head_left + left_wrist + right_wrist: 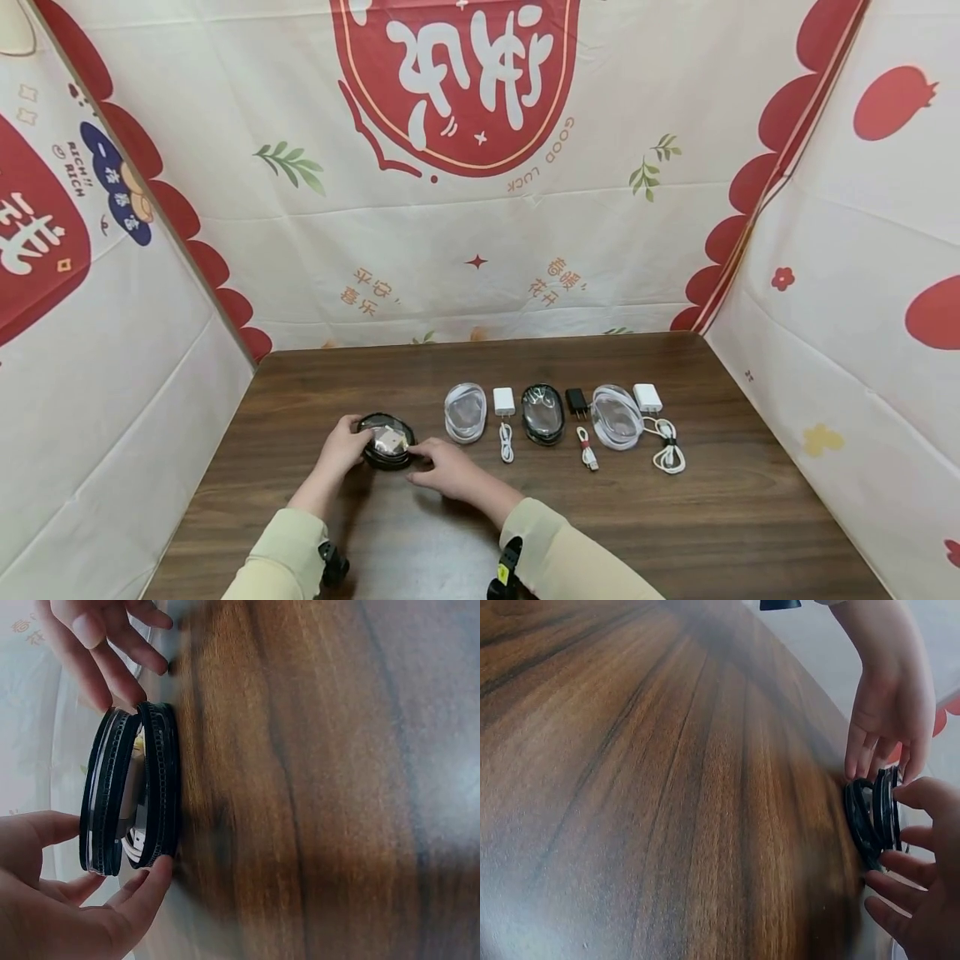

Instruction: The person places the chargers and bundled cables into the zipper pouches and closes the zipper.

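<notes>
A small black-rimmed zip case (388,462) with a clear top stands partly open on the table. Inside it show a white charger (131,787) and a bit of white cable (133,847). My left hand (342,450) holds the left side of the case, its fingers spread over lid and base. On the opposite side, my right hand (453,472) pinches the lid's rim between thumb and finger; the other fingers (889,889) reach out past it. The zip edges (112,787) of lid and base stand apart, with a gap facing the wrist cameras.
Right of the hands, a clear white-rimmed case (465,412), a white charger (504,402) with a cable (506,442), a black-rimmed case (543,413), a black charger (577,402) and another white-rimmed case (617,417) lie in a row. Printed cloth (480,225) walls the table (720,517).
</notes>
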